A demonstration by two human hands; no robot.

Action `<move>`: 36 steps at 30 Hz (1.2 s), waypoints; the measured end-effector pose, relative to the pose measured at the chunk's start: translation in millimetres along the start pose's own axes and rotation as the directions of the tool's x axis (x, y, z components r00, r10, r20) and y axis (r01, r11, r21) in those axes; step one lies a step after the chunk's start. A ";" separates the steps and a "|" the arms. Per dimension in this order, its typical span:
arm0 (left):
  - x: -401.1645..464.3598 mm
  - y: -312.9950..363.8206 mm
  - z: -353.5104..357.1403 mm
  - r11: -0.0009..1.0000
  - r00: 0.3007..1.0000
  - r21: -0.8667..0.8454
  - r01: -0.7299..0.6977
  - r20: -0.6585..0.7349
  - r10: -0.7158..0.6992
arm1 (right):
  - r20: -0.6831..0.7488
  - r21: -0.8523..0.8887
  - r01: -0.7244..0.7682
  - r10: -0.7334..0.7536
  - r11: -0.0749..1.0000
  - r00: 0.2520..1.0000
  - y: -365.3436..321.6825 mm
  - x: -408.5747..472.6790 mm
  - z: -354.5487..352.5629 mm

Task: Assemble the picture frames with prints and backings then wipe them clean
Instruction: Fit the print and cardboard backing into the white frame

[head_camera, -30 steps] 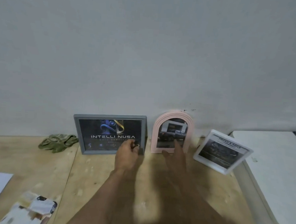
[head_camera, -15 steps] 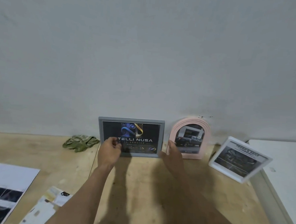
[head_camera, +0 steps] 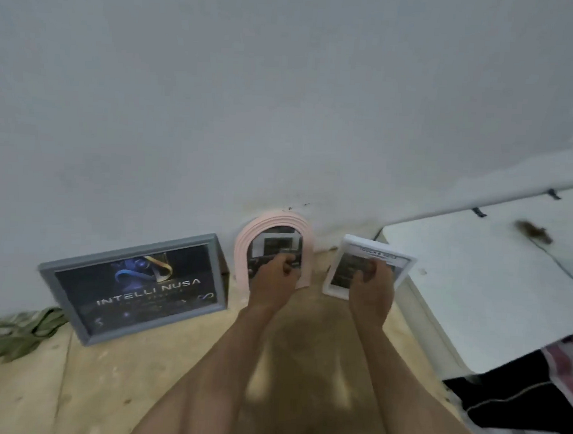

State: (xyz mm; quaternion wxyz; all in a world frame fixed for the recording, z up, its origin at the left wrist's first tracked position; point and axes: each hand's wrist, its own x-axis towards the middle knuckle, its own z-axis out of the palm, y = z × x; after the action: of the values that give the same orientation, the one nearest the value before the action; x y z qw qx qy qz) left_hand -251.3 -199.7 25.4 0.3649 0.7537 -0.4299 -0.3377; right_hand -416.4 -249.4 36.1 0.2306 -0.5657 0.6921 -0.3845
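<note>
Three frames with prints lean against the wall on the plywood bench (head_camera: 103, 389). The wide grey frame (head_camera: 135, 288) with a dark "INTELLI NUSA" print stands at the left, with no hand on it. My left hand (head_camera: 275, 279) is in front of the pink arched frame (head_camera: 243, 247), its fingers curled against the frame's lower right part. My right hand (head_camera: 371, 284) grips the small white frame (head_camera: 346, 250), with its fingers curled over the front and thumb at the left. Both hands hide the lower parts of these frames. The picture is blurred.
A crumpled green cloth (head_camera: 13, 332) lies at the far left by the wall. A white table (head_camera: 473, 293) adjoins the bench on the right, with a small brown thing (head_camera: 533, 229) and a thin cable on it. Dark and striped fabric (head_camera: 517, 404) hangs below it.
Both hands shifted right: the left one from the grey frame to the pink arched frame, the right one from beside the pink frame onto the white frame. The view swung and tilted.
</note>
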 end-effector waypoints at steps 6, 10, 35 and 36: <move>38.3 58.4 77.4 0.994 0.987 -0.111 -0.018 0.158 0.035 | 0.111 -0.021 -0.186 0.187 0.982 0.976 65.0 88.2 -70.2; 66.0 64.8 103.7 0.983 0.973 -0.181 0.015 0.228 0.027 | 0.274 0.002 -0.131 0.126 0.991 0.953 80.6 114.5 -67.9; -133.7 -35.5 -105.8 0.791 0.934 -0.527 0.311 0.015 -0.358 | 0.364 0.060 0.301 -0.302 0.952 0.881 0.4 -168.8 -57.3; -145.1 -50.9 -118.0 0.786 0.933 -0.538 0.306 0.003 -0.360 | 0.390 0.037 0.136 -0.139 0.990 0.910 6.7 -175.8 -57.8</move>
State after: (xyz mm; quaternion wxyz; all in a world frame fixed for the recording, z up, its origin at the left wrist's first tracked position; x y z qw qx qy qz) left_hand -192.2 -20.8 70.6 0.5139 0.7033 -0.1615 -0.4640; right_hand -419.4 -64.5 45.1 0.3393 -0.6773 0.5888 -0.2819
